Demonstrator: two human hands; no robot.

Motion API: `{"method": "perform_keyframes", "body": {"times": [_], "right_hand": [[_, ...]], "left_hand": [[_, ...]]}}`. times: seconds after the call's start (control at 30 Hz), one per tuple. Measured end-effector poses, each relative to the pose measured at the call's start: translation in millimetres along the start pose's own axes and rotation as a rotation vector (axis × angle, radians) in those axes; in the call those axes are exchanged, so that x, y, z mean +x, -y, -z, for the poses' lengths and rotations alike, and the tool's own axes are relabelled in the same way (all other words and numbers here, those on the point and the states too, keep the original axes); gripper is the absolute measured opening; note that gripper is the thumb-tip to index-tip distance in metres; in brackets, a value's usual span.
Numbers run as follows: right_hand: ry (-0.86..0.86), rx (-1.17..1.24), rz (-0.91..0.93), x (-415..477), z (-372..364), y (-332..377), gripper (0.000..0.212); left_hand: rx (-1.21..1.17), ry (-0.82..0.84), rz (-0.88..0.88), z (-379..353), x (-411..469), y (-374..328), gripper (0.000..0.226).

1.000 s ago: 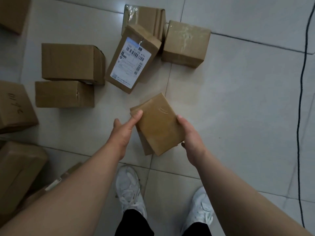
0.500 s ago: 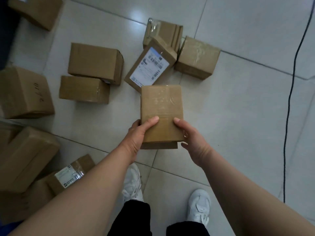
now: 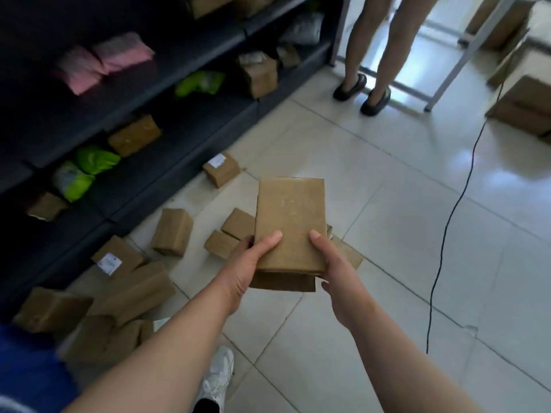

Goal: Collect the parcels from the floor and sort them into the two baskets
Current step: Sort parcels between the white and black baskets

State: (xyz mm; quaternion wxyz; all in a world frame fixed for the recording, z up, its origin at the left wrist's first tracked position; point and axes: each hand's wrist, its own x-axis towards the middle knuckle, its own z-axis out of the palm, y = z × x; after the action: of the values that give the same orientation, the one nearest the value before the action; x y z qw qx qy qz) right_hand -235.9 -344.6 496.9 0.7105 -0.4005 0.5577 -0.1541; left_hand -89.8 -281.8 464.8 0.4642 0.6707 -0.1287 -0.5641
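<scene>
A plain brown cardboard parcel point(image 3: 289, 222), flat and oblong, is held level above the tiled floor, its long side pointing away. The left hand point(image 3: 247, 260) and right hand point(image 3: 334, 263) grip its near end, thumbs on the top face. On the floor below and to its left lie three small boxes point(image 3: 172, 232), close together at odd angles. Farther off sits a labelled box point(image 3: 221, 172) with a white sticker on top. At the near left, a heap of larger boxes point(image 3: 134, 290) lies tumbled together, one with a white label.
</scene>
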Motion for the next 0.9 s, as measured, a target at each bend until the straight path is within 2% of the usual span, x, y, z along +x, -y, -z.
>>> {"method": "perform_keyframes", "body": {"times": [0.07, 0.17, 0.23, 0.3, 0.43, 0.57, 0.67, 0.8, 0.9], "right_hand": [[0.054, -0.050, 0.046, -42.9, -17.1, 38.1, 0.024], [0.118, -0.113, 0.093, -109.9, -47.2, 84.6, 0.045], [0.168, -0.144, 0.122, -152.9, -72.7, 108.9, 0.051], [0.218, -0.186, 0.163, -194.2, -100.4, 126.7, 0.051], [0.311, -0.218, 0.215, -274.4, -160.6, 145.4, 0.031], [0.437, -0.264, 0.231, -349.4, -231.3, 140.4, 0.036], [0.540, -0.308, 0.209, -407.4, -287.1, 120.6, 0.046], [0.660, -0.394, 0.178, -486.2, -356.9, 79.1, 0.055], [0.784, -0.437, 0.168, -545.2, -406.1, 42.1, 0.052]], "left_hand": [[-0.041, -0.045, -0.066, 7.3, -48.0, -36.7, 0.080], [-0.106, -0.126, -0.159, 24.4, -121.9, -82.6, 0.067], [-0.155, -0.196, -0.195, 42.4, -170.4, -104.7, 0.073], [-0.208, -0.267, -0.225, 64.4, -218.3, -121.2, 0.085], [-0.302, -0.359, -0.292, 118.6, -317.4, -140.7, 0.068], [-0.382, -0.457, -0.353, 183.2, -412.4, -133.9, 0.083], [-0.387, -0.555, -0.377, 230.6, -485.5, -117.4, 0.084], [-0.391, -0.676, -0.433, 290.9, -583.5, -82.5, 0.062], [-0.420, -0.789, -0.452, 338.1, -653.3, -45.3, 0.079]]}}
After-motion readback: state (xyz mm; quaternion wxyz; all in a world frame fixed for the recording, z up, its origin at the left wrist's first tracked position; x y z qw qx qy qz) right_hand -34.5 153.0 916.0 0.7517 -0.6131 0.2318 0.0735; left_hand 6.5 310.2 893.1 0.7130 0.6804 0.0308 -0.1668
